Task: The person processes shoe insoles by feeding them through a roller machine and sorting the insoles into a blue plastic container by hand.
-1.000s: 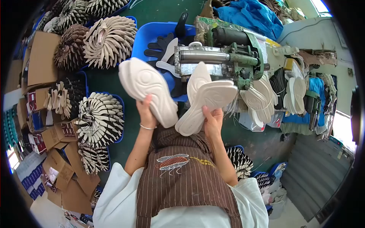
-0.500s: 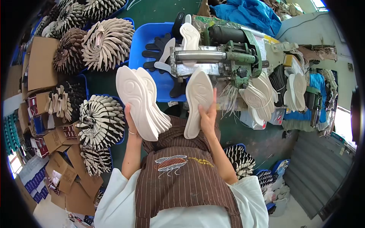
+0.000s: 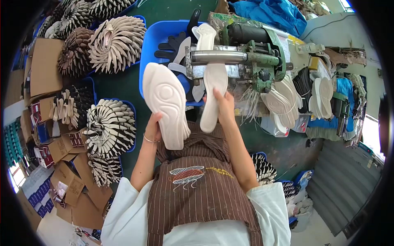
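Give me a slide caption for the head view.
Left hand holds stacked white insoles; right hand holds one insole at the roller machine.

A slim gap runs between the insole stack (image 3: 164,98) in the left hand (image 3: 153,127) and the insole (image 3: 215,88) in the right hand (image 3: 224,107). Straight ahead of the right hand, the roller machine (image 3: 221,56) blocks the way. White strings (image 3: 249,104) hang to its right. Lower down, there is room over the green floor (image 3: 262,141). Far left, a black-and-white pile (image 3: 110,129) stands in the way
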Available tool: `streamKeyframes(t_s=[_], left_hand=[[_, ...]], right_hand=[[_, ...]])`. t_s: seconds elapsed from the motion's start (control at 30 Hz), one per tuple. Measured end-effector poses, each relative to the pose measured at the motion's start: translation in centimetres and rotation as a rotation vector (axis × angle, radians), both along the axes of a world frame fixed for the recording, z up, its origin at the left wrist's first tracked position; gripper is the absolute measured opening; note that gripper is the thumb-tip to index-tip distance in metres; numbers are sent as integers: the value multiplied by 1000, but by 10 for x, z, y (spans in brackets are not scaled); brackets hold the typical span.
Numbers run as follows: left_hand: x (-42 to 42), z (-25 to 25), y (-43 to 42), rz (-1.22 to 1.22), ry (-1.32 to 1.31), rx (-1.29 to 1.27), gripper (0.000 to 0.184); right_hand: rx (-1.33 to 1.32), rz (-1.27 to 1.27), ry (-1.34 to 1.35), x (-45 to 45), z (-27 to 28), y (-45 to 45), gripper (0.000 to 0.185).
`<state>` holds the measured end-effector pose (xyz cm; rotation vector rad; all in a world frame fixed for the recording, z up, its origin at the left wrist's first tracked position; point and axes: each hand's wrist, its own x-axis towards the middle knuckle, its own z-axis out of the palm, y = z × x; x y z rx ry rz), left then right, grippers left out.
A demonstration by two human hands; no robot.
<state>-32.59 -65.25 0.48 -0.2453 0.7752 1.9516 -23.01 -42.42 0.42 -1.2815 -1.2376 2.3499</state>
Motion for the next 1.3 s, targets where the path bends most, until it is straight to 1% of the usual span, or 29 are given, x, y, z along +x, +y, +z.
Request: streamKeyframes(t_s=[0.03,0.1,0.13,0.17,0.23,0.27,0.37,0.4,0.5,0.53,0.63,0.67,0.77,0.83,0.93,0.97,1.0,1.1,1.13,1.2,1.23,1.3], left_hand=[[1,9,5,-20,90,-74,76],[2,21,20,-45,281,-213,79],[4,16,25,3,351,-193,72],[6,8,29,21,385,-206,72],[12,-1,34,59,443,-241,71],[14,0,34,64,415,-139,72],[13,14,37,-11,410,-131,77],[11,23,37,-83,459,-163,73],[11,28,38,-92,265,-137,69],[12,34,44,-40,222,-142,66],[17,26,49,-39,171,-161,65],[19,28,52,-4,105,-127,62],[23,23,56,-2,95,-143,64],[27,24,61,26,299,-229,59],[29,22,63,26,623,-379,51],[28,23,64,18,738,-431,47],[31,25,68,104,754,-441,39],[33,25,69,91,727,-456,45],[33,22,68,109,662,-435,46],[35,9,61,146,531,-395,49],[30,2,54,134,421,-344,52],[15,-10,35,110,201,-240,59]], right_hand=[[51,-21,13,-13,22,-3,24],[131,28,103,-15,33,-20,24],[34,97,44,-14,55,-30,28],[157,214,54,-9,56,-41,42],[799,394,31,-5,66,-53,60],[679,363,-26,-8,78,-54,69],[529,286,-50,-8,84,-44,64],[456,289,-52,-7,86,-41,60],[246,166,62,-3,85,-44,54],[146,125,84,-3,91,-45,50],[180,-34,122,2,90,-52,41],[163,-55,137,5,85,-52,40],[119,-117,157,13,75,-52,37],[95,-157,134,14,77,-50,36],[-59,-13,16,23,70,-37,37],[-23,-37,18,23,69,-38,36],[15,-59,21,22,69,-39,35],[156,-104,65,19,59,-46,35],[211,-117,86,20,53,-47,36],[78,-220,153,31,37,-44,35],[9,-270,187,38,29,-42,35],[45,-326,155,48,17,-37,36]])
